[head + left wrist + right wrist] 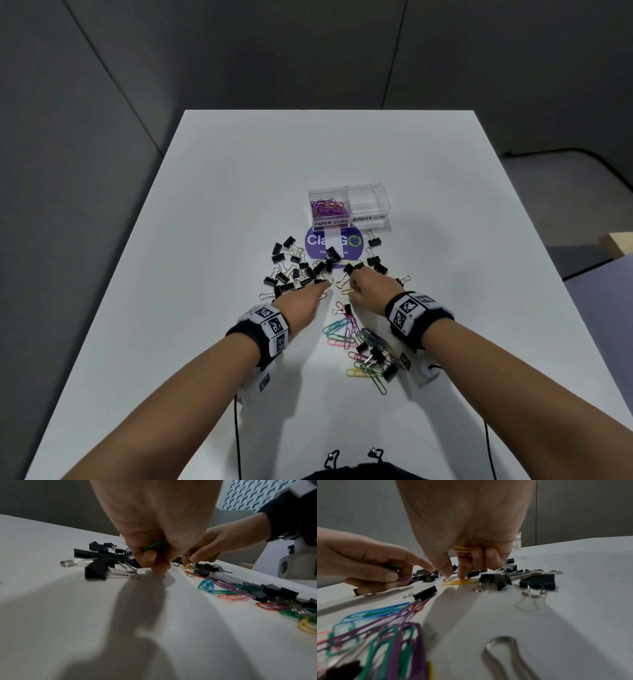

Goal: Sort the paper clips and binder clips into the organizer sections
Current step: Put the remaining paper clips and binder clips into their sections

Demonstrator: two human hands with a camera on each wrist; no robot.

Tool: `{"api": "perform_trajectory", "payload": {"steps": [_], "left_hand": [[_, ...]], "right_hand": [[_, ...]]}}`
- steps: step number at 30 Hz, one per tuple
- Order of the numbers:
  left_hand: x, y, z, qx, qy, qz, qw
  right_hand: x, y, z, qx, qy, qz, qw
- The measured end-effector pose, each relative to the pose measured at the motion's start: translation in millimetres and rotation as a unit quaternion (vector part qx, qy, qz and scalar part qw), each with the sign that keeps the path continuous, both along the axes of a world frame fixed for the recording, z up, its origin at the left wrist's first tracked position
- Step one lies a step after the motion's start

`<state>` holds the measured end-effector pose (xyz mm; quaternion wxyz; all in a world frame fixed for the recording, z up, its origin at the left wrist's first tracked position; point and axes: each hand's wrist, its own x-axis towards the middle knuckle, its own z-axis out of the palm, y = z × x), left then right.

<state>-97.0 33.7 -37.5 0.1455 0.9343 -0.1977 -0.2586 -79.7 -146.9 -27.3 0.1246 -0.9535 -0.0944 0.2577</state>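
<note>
Both hands are down in the pile collecting paper clips only. Right hand (pixel 467 555) has yellow ones tucked in its palm while thumb and forefinger close on another yellow paper clip (pixel 459 581) lying on the desk (pixel 212 212). Left hand (pixel 154 555) clutches a green paper clip (pixel 154 545). The organizer (pixel 349 207) sits well beyond the fingers, binder section still empty.

I am seeing even, soft overhead light on the white table (pixel 428 164) in the head view, with walls bowing at the edges. In the left wrist view, the left hand (pixel 154 520) is casting a broad soft shadow toward the camera. In the right wrist view, the nearest paper clips (pixel 388 639) are blurring out of focus, and the right hand (pixel 467 520) is looming dim and smeared.
</note>
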Motion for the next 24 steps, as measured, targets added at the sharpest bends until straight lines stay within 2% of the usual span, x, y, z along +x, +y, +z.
{"api": "perform_trajectory", "payload": {"steps": [4,8,15,19,24], "left_hand": [[-5,0,-2,-0.008,0.008,0.009,1.000],[-14,-3,-2,0.020,0.006,0.011,1.000],[-20,-20,8,0.093,-0.013,-0.021,0.995],[-22,-26,12,0.095,0.010,0.008,0.995],[-23,-25,17,0.121,-0.029,-0.009,0.992]], "right_hand": [[-4,3,-3,-0.012,0.003,0.018,1.000],[-11,2,0,0.003,0.021,0.029,0.999],[-19,-31,20,0.077,0.018,-0.075,0.994],[-29,-69,28,0.057,0.036,-0.097,0.993],[-43,-87,22,0.012,0.017,-0.066,0.998]]}}
